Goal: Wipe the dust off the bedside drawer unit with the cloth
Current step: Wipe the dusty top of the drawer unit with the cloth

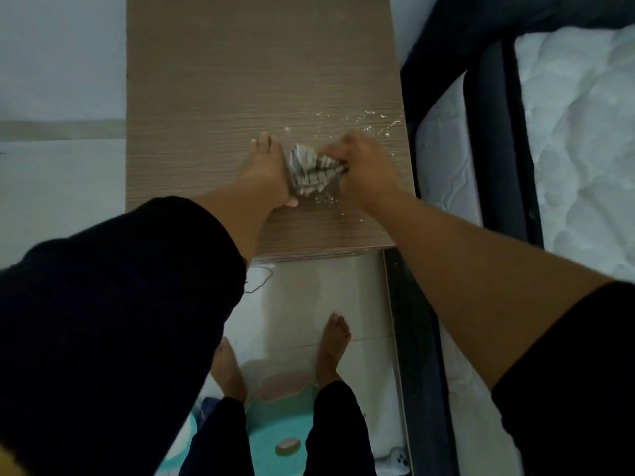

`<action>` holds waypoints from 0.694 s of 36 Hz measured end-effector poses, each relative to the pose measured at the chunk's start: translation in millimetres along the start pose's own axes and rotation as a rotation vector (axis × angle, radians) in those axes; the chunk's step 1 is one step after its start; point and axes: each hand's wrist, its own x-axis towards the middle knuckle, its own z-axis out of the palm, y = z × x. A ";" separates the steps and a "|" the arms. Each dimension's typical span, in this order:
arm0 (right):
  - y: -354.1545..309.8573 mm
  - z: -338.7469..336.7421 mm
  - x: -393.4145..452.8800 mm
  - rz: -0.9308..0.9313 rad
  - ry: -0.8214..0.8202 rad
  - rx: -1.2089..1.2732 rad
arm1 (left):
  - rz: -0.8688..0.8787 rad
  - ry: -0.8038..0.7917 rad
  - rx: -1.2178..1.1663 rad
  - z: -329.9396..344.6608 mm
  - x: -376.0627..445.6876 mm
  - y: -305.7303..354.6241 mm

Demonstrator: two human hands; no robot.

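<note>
Both hands, left (266, 173) and right (364, 170), clutch the cloth (311, 171) on the unit (240, 80) (white specks (360, 121) beyond the right hand).

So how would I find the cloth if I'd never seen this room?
Look for the long wooden drawer unit beside the bed. Near its front edge, two hands meet: the left hand and the right hand. The cloth is the bunched bundle between them, the only thing with grey and white stripes on the plain brown top.
</note>
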 end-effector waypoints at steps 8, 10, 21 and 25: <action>13.5 -7.1 85.5 0.165 0.106 0.015 | -0.019 -0.029 0.056 -1.2 8.0 4.6; 12.9 -8.2 98.3 0.164 0.139 0.026 | -0.019 -0.036 0.044 0.4 9.8 2.9; 12.5 0.9 125.1 0.226 0.022 -0.009 | -0.037 -0.057 0.000 2.5 13.7 1.0; 8.0 1.7 118.1 0.249 -0.032 -0.004 | -0.034 -0.057 -0.011 2.3 14.2 -0.3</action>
